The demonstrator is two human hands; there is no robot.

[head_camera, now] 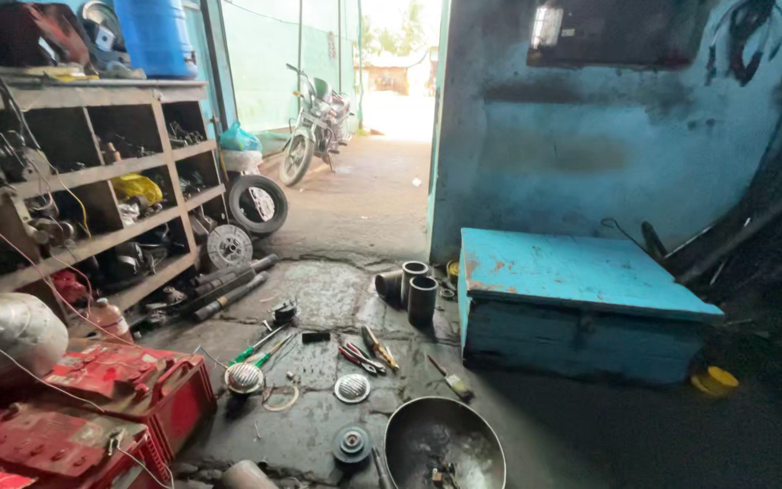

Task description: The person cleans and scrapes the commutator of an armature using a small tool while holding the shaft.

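Neither hand showed in the head view, so whether either was apart, together or clamped on something could not be told. At the far left a wooden shelf unit (92, 172) stood packed with wires and small parts, a blue barrel (157, 34) on top of it, and in front of it, low in the corner, lay a red toolbox (106, 407) with a round metal pot (6, 330) beside it. A tyre (258, 204) leaned near the shelf's end, and further back a motorcycle (317, 127) was parked in the open passage. On the stained concrete floor (337, 299) the loose tools lay scattered (nearest to the camera of anything): green-handled screwdrivers (260, 347), a round ribbed metal cover (244, 378), red-handled pliers (360, 357), a small pulley (352, 444) and a dark metal bowl (445, 444) at the bottom edge. Just beyond them stood three short dark pipe sections (411, 288), close together. To their right a low turquoise wooden box (581, 308) sat against the blue wall (590, 136), and a yellow lid (717, 380) lay on the floor past the box's right corner.
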